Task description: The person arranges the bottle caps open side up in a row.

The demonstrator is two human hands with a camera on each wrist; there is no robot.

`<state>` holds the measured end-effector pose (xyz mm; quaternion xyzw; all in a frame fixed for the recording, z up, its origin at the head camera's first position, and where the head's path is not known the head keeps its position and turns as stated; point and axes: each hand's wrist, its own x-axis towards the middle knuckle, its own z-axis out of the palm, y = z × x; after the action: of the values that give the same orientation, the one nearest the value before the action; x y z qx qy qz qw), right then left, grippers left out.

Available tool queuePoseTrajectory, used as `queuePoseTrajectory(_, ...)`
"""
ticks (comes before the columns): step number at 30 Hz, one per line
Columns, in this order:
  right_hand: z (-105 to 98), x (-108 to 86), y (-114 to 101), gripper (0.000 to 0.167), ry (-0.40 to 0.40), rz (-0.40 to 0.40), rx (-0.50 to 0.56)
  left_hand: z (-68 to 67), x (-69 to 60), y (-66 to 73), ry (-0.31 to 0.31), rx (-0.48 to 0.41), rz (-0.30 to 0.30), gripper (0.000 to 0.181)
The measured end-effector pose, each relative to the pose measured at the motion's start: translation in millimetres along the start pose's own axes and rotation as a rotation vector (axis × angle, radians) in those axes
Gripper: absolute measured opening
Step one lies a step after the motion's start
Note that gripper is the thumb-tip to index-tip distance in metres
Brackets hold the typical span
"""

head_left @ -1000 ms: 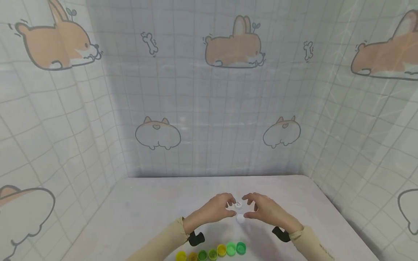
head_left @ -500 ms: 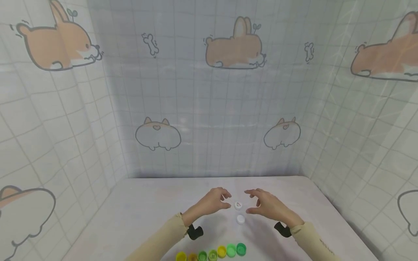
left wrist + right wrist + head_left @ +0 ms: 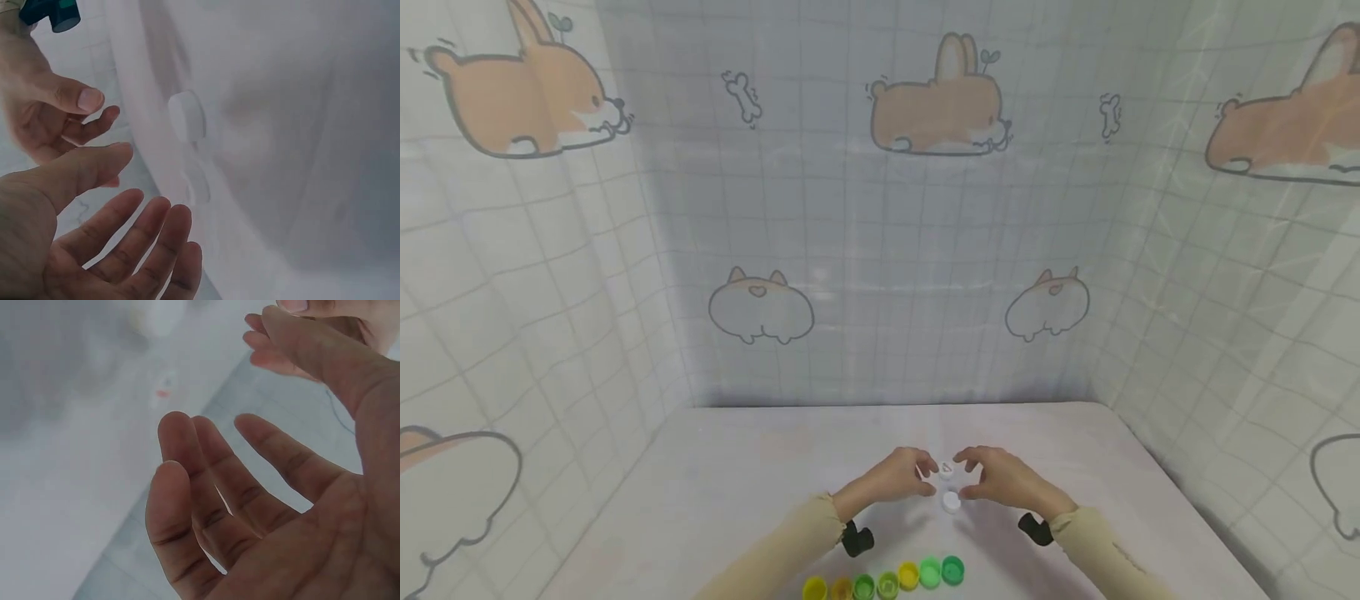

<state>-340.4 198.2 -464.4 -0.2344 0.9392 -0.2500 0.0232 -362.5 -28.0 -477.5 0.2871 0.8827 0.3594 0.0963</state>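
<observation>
Two small white round pieces, like bottle caps, lie one behind the other on the table. The far white piece (image 3: 946, 470) bears a dark mark on top; the near white piece (image 3: 951, 502) looks plain. My left hand (image 3: 900, 475) hovers just left of them, fingers relaxed and bent, palm inward. Mirroring it on the right, my right hand (image 3: 1002, 477) has thumb and fingers spread apart. Both hands hold nothing. In the left wrist view the near white piece (image 3: 187, 117) stands beyond the fingertips. Blur softens the marked white piece (image 3: 164, 390) in the right wrist view.
A row of small yellow and green cups, among them a teal cup (image 3: 952, 570) at its right end, stands at the near edge of view. The pale table (image 3: 760, 475) is enclosed by a patterned curtain (image 3: 880, 217) behind and at both sides.
Half a second ago both hands drew back from the white pieces and rose a little away; now they have come nearer to them and to each other again. The pieces have stayed put.
</observation>
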Motion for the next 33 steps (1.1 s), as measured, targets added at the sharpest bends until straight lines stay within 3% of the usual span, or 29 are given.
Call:
queuePoseTrajectory(5, 15.1, 0.6, 6.3, 0.05, -0.052, -0.022, -0.018, 16.4, 5.4, -2.6, -0.048, 0.04, 0.003, 0.033)
queuePoseTrajectory(13, 28.8, -1.5, 6.3, 0.045, -0.091, -0.02, 0.049, 32.8, 6.5, 3.4, -0.086, 0.124, -0.022, 0.033)
queuePoseTrajectory(26, 47.4, 6.0, 7.6, 0.026, -0.056, -0.031, 0.063, 35.9, 5.2, 5.3, -0.075, 0.151, -0.051, 0.022)
queuePoseTrajectory(33, 48.9, 4.9, 4.4, 0.02, -0.04, -0.047, 0.076, 36.9, 4.3, 2.3, -0.057, 0.169, -0.013, 0.022)
